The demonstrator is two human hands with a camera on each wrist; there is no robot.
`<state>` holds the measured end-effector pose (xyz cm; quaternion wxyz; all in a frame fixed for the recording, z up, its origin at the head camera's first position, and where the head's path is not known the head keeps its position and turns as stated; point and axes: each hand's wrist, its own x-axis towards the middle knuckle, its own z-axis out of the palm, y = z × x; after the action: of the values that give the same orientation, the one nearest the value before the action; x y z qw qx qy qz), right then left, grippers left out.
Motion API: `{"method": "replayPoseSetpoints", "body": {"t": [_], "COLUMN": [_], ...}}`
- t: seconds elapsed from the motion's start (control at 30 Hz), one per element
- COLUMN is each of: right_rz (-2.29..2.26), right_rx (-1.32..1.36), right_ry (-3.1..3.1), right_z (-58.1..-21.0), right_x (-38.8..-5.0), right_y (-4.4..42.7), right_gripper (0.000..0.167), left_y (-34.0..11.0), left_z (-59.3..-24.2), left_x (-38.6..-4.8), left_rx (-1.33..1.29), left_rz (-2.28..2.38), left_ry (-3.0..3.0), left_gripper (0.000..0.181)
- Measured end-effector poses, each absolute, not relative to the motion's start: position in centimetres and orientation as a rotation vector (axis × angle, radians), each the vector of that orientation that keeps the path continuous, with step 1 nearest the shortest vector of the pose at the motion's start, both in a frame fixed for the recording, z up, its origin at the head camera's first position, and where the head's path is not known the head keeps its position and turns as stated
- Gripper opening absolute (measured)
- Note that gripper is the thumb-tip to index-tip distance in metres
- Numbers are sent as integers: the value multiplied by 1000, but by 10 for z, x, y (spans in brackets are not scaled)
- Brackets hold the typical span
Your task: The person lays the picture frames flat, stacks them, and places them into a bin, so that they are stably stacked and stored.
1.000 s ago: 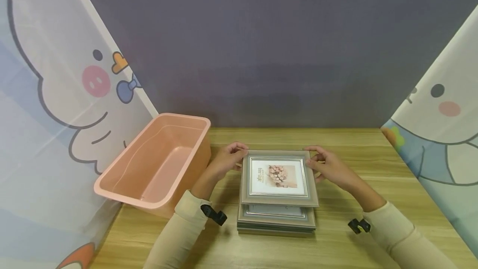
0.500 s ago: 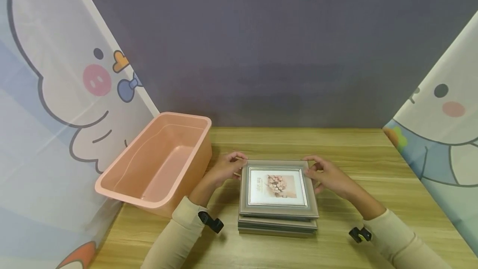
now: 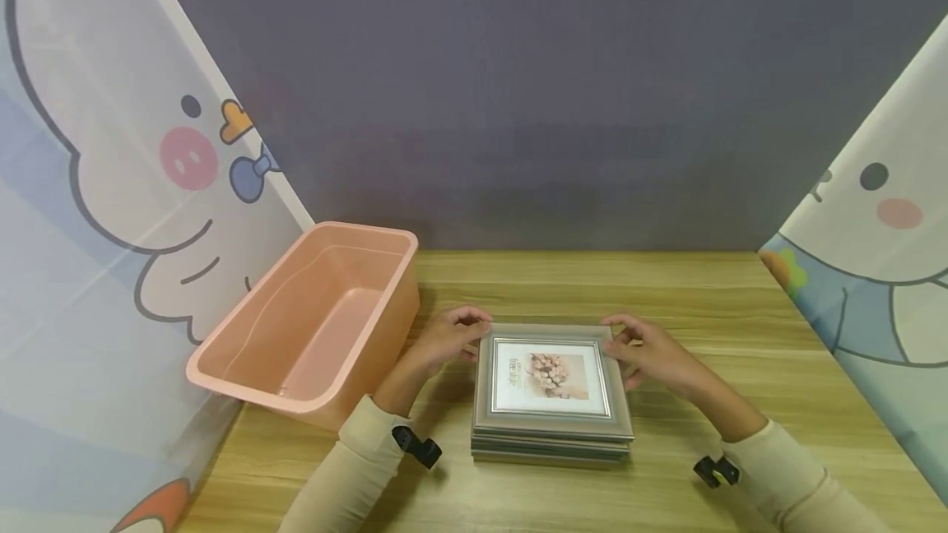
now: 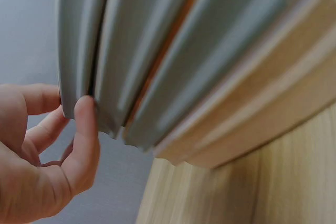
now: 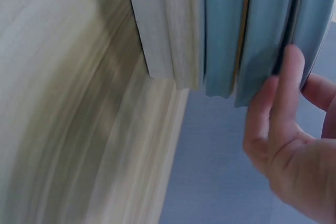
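A silver-grey picture frame [image 3: 484, 381] with a rose-bouquet insert lies face up on top of a stack of similar frames [image 3: 548, 459], nearly lined up with them. My left hand [image 3: 448, 337] pinches its far left corner, and my right hand [image 3: 655, 354] pinches the far right one. In the left wrist view, the fingers of my left hand [image 4: 50, 156] grip the edge of the outermost frame [image 4: 76, 40]. From the right wrist, my right hand [image 5: 294, 135] is seen holding the same frame's edge [image 5: 315, 19], with a fingertip at the gap below it.
A deep pink plastic bin [image 3: 396, 331] stands on the left, close to my left forearm. The wood-grain table [image 3: 711, 303] meets a dark grey wall [image 3: 548, 105] at the back. Cartoon-printed panels [image 3: 111, 212] flank both sides.
The top frame has come down and toward me, from hanging tilted over the stack's far side to lying almost squarely on it. Both hands moved with it, keeping their hold.
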<state>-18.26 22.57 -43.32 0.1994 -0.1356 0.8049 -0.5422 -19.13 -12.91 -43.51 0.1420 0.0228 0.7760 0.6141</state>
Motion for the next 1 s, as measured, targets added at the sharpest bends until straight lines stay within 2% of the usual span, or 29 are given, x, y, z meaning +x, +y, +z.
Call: {"method": "replayPoseSetpoints", "body": {"t": [0.67, 1.0], "right_rz": [-1640, -1670], "right_rx": [-324, -338], "right_ry": [2117, 2110], "right_z": [-451, -452], "right_x": [-177, -178], "right_y": [226, 225], "right_gripper": [64, 63], "left_y": [-128, -129], "left_z": [-455, -434], "left_x": [-185, -180], "left_rx": [21, 177], "left_rz": [1861, 1730], "left_ry": [2236, 2560], "left_gripper": [35, 25]}}
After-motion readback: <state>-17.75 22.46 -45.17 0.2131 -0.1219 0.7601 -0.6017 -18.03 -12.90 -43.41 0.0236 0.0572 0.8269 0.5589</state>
